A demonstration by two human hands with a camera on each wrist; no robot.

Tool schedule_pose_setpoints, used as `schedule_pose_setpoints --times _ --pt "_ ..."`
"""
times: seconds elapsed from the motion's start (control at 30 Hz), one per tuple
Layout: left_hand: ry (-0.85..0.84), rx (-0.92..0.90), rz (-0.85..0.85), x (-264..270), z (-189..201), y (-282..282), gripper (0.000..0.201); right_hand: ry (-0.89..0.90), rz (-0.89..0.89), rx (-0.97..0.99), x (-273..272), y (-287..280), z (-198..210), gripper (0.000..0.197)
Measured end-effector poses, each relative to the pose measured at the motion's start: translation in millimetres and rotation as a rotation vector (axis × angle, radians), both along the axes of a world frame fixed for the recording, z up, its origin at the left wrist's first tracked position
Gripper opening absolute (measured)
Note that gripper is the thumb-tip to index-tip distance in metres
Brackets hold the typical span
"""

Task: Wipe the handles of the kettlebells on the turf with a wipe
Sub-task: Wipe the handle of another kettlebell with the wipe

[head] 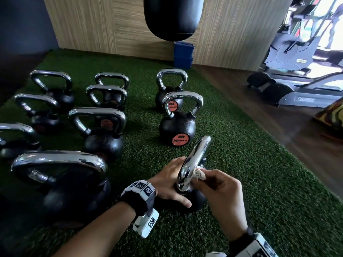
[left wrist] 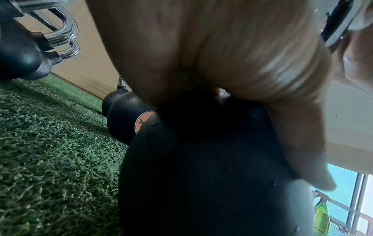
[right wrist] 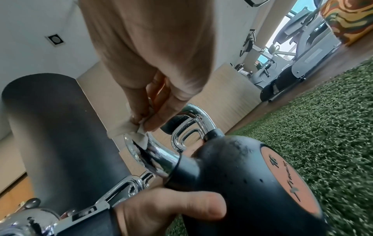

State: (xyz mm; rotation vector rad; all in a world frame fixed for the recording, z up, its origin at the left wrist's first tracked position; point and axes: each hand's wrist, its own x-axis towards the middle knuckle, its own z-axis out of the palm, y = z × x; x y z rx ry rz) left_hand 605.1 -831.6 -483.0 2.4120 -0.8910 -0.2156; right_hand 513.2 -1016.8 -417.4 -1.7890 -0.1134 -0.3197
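— What's underfoot?
— Green artificial turf [head: 241,164]. Nearest on it stands a black kettlebell with a chrome handle [head: 194,160].
— The hands?
— The left hand [head: 170,182] lies flat-fingered against the ball, steadying it. The right hand [head: 220,197] pinches a crumpled white wipe [head: 200,173] against the handle.
— Beyond?
— More black kettlebells [head: 177,127], then a hanging black punching bag [head: 172,17].
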Motion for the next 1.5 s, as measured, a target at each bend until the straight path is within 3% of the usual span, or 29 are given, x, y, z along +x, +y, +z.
schedule_pose_setpoints --times 0.13,0.23,0.33,0.47,0.57,0.7,0.77,0.93,1.07,1.23,1.33,1.4,1.5 --pt "-0.037 0.054 -0.006 1 -1 -1 0.120 -0.051 -0.005 -0.084 -8 4 -12 0.025" --pt "0.017 0.012 0.080 -2 1 -3 0.120 -0.085 0.005 -0.132 -8 5 -21 0.023" --pt "-0.088 0.070 0.021 -1 7 -6 0.084 -0.132 0.007 -0.241 -7 5 -25 0.016" --pt "-0.075 0.072 0.038 -2 9 -9 0.109 -0.082 0.080 -0.331 0 -1 -20 0.012" --pt "-0.121 0.163 -0.012 -5 15 -10 0.103 0.025 0.182 -0.404 18 -7 -6 0.013" --pt "-0.046 -0.001 0.011 -11 24 -8 0.115 0.093 0.399 -0.653 45 -11 13 0.008" --pt "-0.035 -0.021 0.029 -11 23 -8 0.123 0.117 0.479 -0.664 54 -12 18 0.009" --pt "-0.012 -0.147 0.029 -7 14 -4 0.129 0.220 0.642 -0.424 71 -16 17 0.022" --pt "-0.030 -0.156 0.009 -5 9 -3 0.127 0.273 0.702 -0.399 78 -15 13 0.018" --pt "-0.052 -0.162 -0.020 -6 9 -3 0.120 0.386 0.753 0.068 70 -16 9 0.021" --pt "-0.081 -0.247 -0.056 -4 12 -3 0.086 0.435 0.723 0.458 63 -13 -1 0.025" --pt "-0.091 -0.263 -0.028 -5 13 -3 0.094 0.443 0.667 0.647 58 -10 -7 0.025" --pt "-0.085 -0.232 0.031 -6 14 -5 0.110 0.441 0.597 0.764 53 -6 -11 0.027"
